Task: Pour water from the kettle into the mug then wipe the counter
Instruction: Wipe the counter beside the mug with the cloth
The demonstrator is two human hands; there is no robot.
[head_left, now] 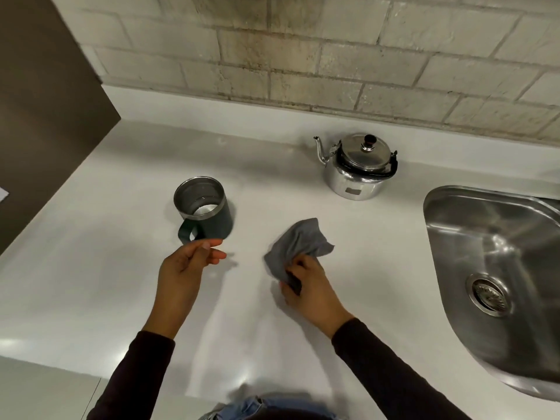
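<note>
A shiny steel kettle (357,168) with a black handle and lid knob stands upright on the white counter (121,283) at the back, spout pointing left. A dark green mug (203,209) with a steel inside stands left of centre, handle toward me, water showing at its bottom. My right hand (309,286) grips a crumpled grey cloth (298,247) that rests on the counter between mug and sink. Just in front of the mug's handle, my left hand (188,265) hovers with loosely curled fingers and holds nothing.
A stainless steel sink (454,268) with a drain is set into the counter at the right. A pale tiled wall (333,56) runs along the back, and a brown panel (39,101) stands at the left. The counter's front edge is near my body.
</note>
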